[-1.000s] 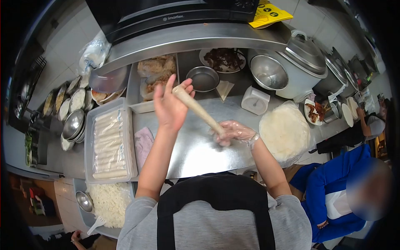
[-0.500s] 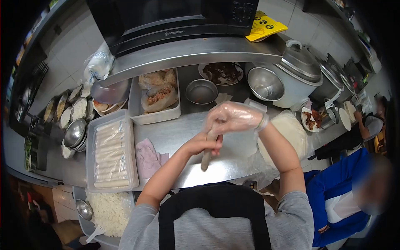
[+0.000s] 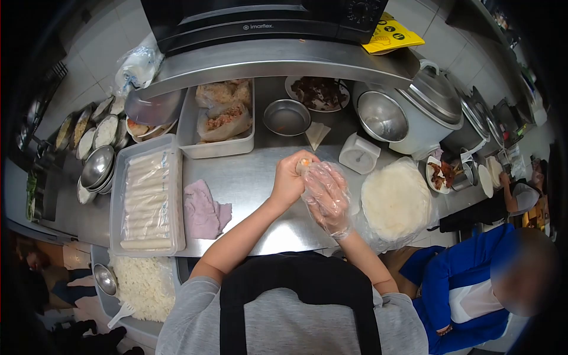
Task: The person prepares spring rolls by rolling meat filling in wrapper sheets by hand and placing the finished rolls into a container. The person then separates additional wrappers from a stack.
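My bare left hand (image 3: 288, 177) is wrapped around an uncooked spring roll (image 3: 305, 163), whose open end shows orange filling. My right hand (image 3: 327, 198), in a clear plastic glove, is pressed against the roll and my left fingers. Its fingers look closed around the roll, and most of the roll is hidden between both hands. To the right lies a stack of round pale wrappers (image 3: 396, 195) on plastic. A folded wrapper piece (image 3: 318, 135) lies beyond my hands. At the left, a plastic tub (image 3: 179, 207) holds several wrapped rolls under film.
A white scale (image 3: 358, 152), metal bowl (image 3: 383, 117) and round pan (image 3: 287, 117) stand behind. A pink cloth (image 3: 204, 210) lies beside the tub. Filling bags sit in a plastic container (image 3: 216, 148). A microwave (image 3: 260, 23) is on the shelf. A person in blue (image 3: 467, 260) is at right.
Both hands have come lower and closer together. The roll, earlier pointing down between them, has turned so its filled end faces up. My right hand has dropped from above to the roll's right side.
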`<action>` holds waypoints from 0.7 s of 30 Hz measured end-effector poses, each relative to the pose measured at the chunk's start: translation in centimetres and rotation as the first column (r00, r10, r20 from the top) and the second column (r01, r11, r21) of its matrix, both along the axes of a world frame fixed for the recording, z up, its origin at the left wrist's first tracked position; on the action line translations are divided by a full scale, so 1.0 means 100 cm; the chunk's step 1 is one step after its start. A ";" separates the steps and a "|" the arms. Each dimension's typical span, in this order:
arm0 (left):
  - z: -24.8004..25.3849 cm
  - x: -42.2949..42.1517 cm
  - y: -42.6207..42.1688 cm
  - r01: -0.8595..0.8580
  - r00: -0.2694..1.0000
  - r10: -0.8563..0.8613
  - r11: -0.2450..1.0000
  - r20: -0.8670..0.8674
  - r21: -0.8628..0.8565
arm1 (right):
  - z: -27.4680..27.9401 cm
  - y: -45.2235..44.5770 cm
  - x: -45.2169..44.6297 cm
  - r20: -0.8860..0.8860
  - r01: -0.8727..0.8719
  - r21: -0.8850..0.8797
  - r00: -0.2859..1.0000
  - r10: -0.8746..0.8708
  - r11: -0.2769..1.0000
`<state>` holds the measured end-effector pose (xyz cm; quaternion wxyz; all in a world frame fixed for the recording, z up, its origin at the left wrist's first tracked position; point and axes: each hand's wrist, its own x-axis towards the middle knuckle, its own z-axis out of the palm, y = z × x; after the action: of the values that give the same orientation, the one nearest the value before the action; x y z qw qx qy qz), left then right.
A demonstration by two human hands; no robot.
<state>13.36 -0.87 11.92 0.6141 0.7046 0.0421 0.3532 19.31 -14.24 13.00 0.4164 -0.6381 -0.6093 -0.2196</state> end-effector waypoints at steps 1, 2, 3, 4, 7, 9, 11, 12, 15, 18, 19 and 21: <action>-0.001 0.001 -0.001 -0.037 0.999 0.037 0.999 -0.001 -0.035 | -0.004 0.005 0.000 -0.002 0.035 0.015 0.999 -0.035 0.999; -0.002 0.001 -0.001 -0.073 0.997 0.073 0.995 -0.002 -0.070 | -0.005 0.008 0.002 -0.001 0.029 0.021 1.000 -0.029 0.999; -0.005 0.001 0.001 -0.079 0.997 0.079 0.995 -0.001 -0.065 | -0.006 0.011 0.004 0.024 0.048 0.008 0.999 -0.048 0.999; -0.009 0.001 0.003 -0.053 0.999 0.054 0.993 0.001 -0.109 | -0.006 0.014 0.006 0.050 0.068 -0.007 0.996 -0.068 0.998; -0.009 0.002 0.004 -0.032 0.999 0.038 0.986 0.033 -0.165 | -0.004 0.023 0.010 0.081 0.090 -0.006 0.993 -0.089 0.996; -0.001 0.002 0.003 -0.036 0.997 0.048 0.983 0.062 -0.177 | 0.006 0.028 0.011 0.103 0.085 -0.008 0.991 -0.084 0.996; 0.006 0.001 0.003 -0.024 0.994 0.037 0.992 0.105 -0.122 | 0.018 0.033 0.011 0.128 0.082 -0.012 0.988 -0.080 0.997; 0.005 0.003 0.006 -0.024 0.994 0.038 0.992 0.105 -0.125 | 0.023 0.036 0.011 0.109 0.072 -0.037 0.992 -0.068 0.997; 0.002 0.004 0.011 -0.045 0.995 0.030 0.987 0.095 0.157 | 0.036 0.037 0.018 0.104 0.015 -0.064 0.995 -0.009 0.998; 0.019 -0.002 0.013 0.120 0.989 -0.134 0.969 -0.054 -0.216 | 0.036 0.032 0.030 -0.466 -0.293 0.174 0.817 0.340 0.940; 0.027 -0.007 0.013 0.178 0.980 -0.196 0.943 -0.037 -0.282 | 0.034 0.030 0.030 -0.463 -0.301 0.168 0.816 0.345 0.939; 0.032 -0.012 0.013 0.230 0.968 -0.251 0.907 -0.016 -0.352 | 0.030 0.024 0.027 -0.529 -0.341 0.173 0.759 0.379 0.924</action>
<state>12.15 0.47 15.11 0.7659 0.5953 0.0352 0.2405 22.00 -11.85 15.98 0.6296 -0.5310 -0.5659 0.0385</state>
